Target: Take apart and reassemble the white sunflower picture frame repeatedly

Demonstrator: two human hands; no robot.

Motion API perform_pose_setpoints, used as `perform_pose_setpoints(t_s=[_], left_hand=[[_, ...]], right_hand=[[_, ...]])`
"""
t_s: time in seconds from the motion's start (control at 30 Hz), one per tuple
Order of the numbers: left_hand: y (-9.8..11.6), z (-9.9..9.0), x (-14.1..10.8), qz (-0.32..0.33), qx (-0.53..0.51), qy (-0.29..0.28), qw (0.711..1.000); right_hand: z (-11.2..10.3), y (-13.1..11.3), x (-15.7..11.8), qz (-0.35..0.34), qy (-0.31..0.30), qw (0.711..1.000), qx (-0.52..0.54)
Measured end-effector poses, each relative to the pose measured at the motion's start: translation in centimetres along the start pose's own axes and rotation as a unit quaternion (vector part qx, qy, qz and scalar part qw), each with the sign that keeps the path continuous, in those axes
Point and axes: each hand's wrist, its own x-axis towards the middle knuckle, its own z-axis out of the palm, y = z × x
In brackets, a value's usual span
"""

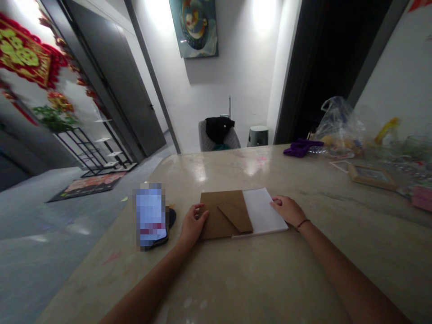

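Observation:
A brown kraft-paper folder lies flat on the pale stone-patterned table, with a slanted flap line on its upper face. White paper sticks out from its right side, and a thin white edge also shows along the bottom. My left hand grips the folder's left edge, thumb on top and fingers curled at the side. At the opposite end, my right hand pinches the right edge of the white paper. How much paper sits inside the folder is hidden.
A phone with a blurred-out screen is propped left of my left hand. At the back right are a purple cloth, a clear plastic bag and a wooden frame. A chair stands beyond the far edge.

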Motion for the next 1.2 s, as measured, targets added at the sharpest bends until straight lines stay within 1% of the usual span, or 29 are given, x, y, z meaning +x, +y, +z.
perform_pose_setpoints(t_s=[0.07, 0.17, 0.3, 0.4, 0.53, 0.6, 0.7, 0.77, 0.87, 0.9, 0.97, 1.03, 1.13, 1.2], left_hand=[[-0.1, 0.0, 0.0, -0.002, -0.001, 0.0, 1.0], [-0.3, 0.1, 0.2, -0.002, 0.002, 0.0, 1.0], [-0.5, 0.2, 0.3, -0.002, -0.012, 0.015, 1.0], [-0.4, 0.2, 0.2, 0.001, -0.022, 0.021, 1.0], [0.0, 0.1, 0.0, 0.002, -0.03, 0.02, 0.999], [0.2, 0.1, 0.0, 0.003, -0.037, 0.021, 0.999], [0.0, 0.1, 0.0, 0.003, -0.056, 0.023, 0.998], [-0.2, 0.1, 0.0, -0.001, -0.077, 0.019, 0.997], [-0.6, 0.2, 0.1, 0.0, -0.11, 0.009, 0.994], [-0.7, 0.2, 0.1, 0.001, -0.118, 0.009, 0.993], [-0.7, 0.2, 0.0, 0.001, -0.13, 0.011, 0.991], [-0.4, 0.2, -0.2, -0.003, -0.134, 0.011, 0.991], [0.5, 0.2, -0.7, -0.007, -0.128, -0.007, 0.992], [1.0, 0.3, -1.1, -0.003, -0.114, -0.026, 0.993]], right_hand=[[-0.1, 0.6, 0.3, 0.013, 0.005, 1.0, -0.004], [-0.2, 1.2, 0.6, 0.011, 0.008, 1.0, -0.005], [-0.2, 1.1, 0.6, 0.012, 0.012, 1.0, -0.015], [0.2, 0.0, 0.0, 0.001, 0.01, 1.0, -0.014], [1.2, -2.4, -1.5, -0.042, -0.014, 0.999, -0.001], [1.8, -3.5, -2.3, -0.051, -0.016, 0.999, -0.004], [2.8, -4.7, -3.0, -0.06, 0.013, 0.998, 0.012], [3.4, -5.2, -3.2, -0.074, 0.048, 0.995, 0.04], [4.0, -5.7, -3.3, -0.124, 0.099, 0.985, 0.062], [4.2, -5.8, -3.2, -0.14, 0.107, 0.982, 0.066], [4.6, -5.9, -3.1, -0.156, 0.103, 0.978, 0.095], [5.0, -5.8, -2.8, -0.14, 0.085, 0.974, 0.159], [5.2, -5.4, -2.3, -0.081, 0.048, 0.957, 0.274], [5.0, -5.0, -2.0, -0.04, 0.026, 0.943, 0.331]])
